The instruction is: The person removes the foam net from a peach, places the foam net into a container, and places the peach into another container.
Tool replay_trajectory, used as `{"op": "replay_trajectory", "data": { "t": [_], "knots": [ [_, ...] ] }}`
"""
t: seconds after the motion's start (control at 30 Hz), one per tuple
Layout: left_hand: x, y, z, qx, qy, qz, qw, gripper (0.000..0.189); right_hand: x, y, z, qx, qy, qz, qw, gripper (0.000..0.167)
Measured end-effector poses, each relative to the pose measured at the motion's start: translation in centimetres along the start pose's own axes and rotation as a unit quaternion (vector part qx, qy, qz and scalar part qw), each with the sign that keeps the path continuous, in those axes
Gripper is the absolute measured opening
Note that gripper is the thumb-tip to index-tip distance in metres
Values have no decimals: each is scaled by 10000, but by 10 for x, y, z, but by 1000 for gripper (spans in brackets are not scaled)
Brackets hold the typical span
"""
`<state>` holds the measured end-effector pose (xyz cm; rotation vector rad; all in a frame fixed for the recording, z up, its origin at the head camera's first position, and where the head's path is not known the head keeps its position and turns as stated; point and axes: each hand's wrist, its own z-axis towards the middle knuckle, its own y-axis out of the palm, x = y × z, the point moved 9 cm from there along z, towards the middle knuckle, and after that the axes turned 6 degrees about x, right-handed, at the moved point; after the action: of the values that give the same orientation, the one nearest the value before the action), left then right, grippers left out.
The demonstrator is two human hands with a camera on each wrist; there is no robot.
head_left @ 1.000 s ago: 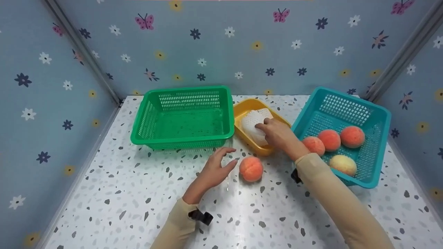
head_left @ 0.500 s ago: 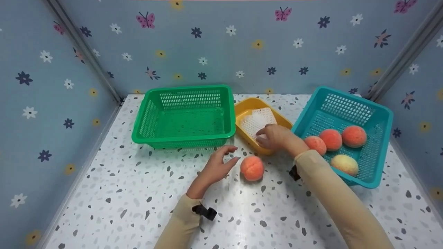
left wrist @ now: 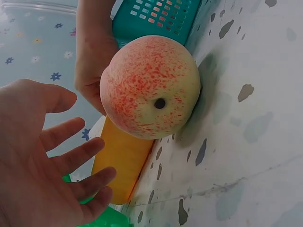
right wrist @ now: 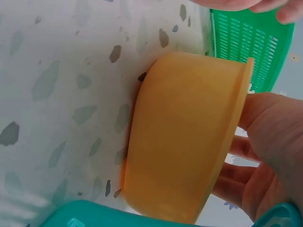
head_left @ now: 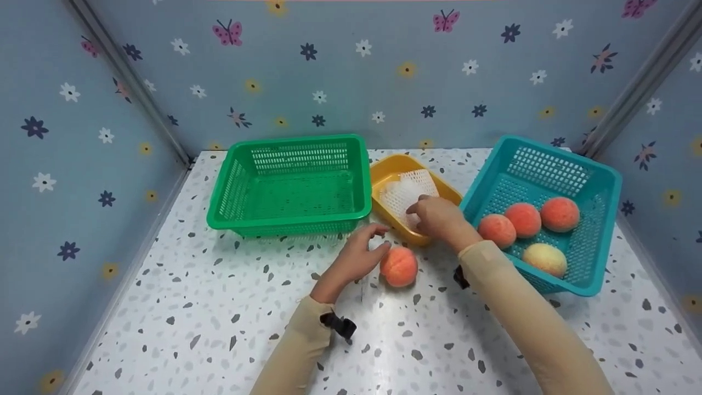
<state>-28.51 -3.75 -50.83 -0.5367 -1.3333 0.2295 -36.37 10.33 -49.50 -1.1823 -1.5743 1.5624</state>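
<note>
My left hand (head_left: 359, 255) is just left of a peach (head_left: 399, 267) on the speckled table. Its fingers are spread and loosely bent, and the left wrist view shows a gap between this hand (left wrist: 52, 156) and the peach (left wrist: 151, 87). Reaching into a small yellow basin (head_left: 403, 160), my right hand (head_left: 441, 219) touches white foam netting (head_left: 403, 195). Its fingertips are partly hidden, so a pinch on the netting cannot be made out. From the side, the right wrist view has the basin wall (right wrist: 182, 137) in front of the right hand's fingers (right wrist: 232, 189).
A green basket (head_left: 290, 222) stands left of the basin. To the right, a teal basket (head_left: 606, 219) holds several peaches, three of them reddish (head_left: 560, 214) and one pale (head_left: 544, 260). A flower-patterned wall (head_left: 351, 71) rises behind them.
My left hand has moved right, closer to the peach on the table. The foam netting has shifted and flattened under my right hand, which stays in the basin.
</note>
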Motion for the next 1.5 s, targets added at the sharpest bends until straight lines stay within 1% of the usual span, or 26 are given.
{"op": "replay_trajectory", "data": {
  "t": [0.13, 0.2, 0.4, 0.5, 0.63, 0.7, 0.8, 0.9, 1.07, 1.2, 1.27, 1.4, 1.43, 1.5],
  "knots": [
    [3, -1, 3, 63, -16, 71, 10000, 35, -7, 1, 2, 95, -343, -512, 9981, 39],
    [4, 0, 4, 56, -1, 102, 9999, 36, -8, 0, 2, 113, -406, -650, 9970, 39],
    [9, 4, 10, -46, 52, 147, 9999, 38, -5, -3, 2, 113, -393, -751, 9963, 39],
    [12, 6, 12, -70, 71, 135, 9999, 37, -3, -5, 0, 188, -396, -824, 9956, 38],
    [15, 7, 13, -88, 84, 163, 9998, 36, -2, -10, -3, 388, -429, -905, 9942, 37],
    [16, 7, 13, -111, 91, 180, 9997, 36, -3, -14, -5, 537, -432, -852, 9940, 37],
    [19, 7, 13, -166, 100, 248, 9995, 37, -4, -22, -11, 815, -462, -637, 9936, 33],
    [23, 6, 14, -215, 140, 318, 9992, 37, -5, -32, -21, 1205, -560, -426, 9902, 29],
    [35, 3, 16, -236, 446, 308, 9983, 32, -9, -56, -42, 1895, -793, -305, 9782, 22],
    [43, -1, 14, -207, 584, 276, 9977, 30, -11, -73, -60, 2467, -718, -125, 9663, 15],
    [44, -3, 12, -171, 624, 289, 9975, 30, -14, -81, -70, 2874, -677, -48, 9554, 13],
    [49, -6, 4, -109, 746, 428, 9962, 29, -24, -89, -94, 3744, -711, 125, 9244, 10],
    [51, -6, 2, -96, 786, 497, 9956, 28, -27, -89, -100, 3906, -717, 171, 9176, 9],
    [54, -7, -3, -64, 866, 674, 9939, 28, -33, -86, -111, 4106, -702, 284, 9087, 8]
  ]
}}
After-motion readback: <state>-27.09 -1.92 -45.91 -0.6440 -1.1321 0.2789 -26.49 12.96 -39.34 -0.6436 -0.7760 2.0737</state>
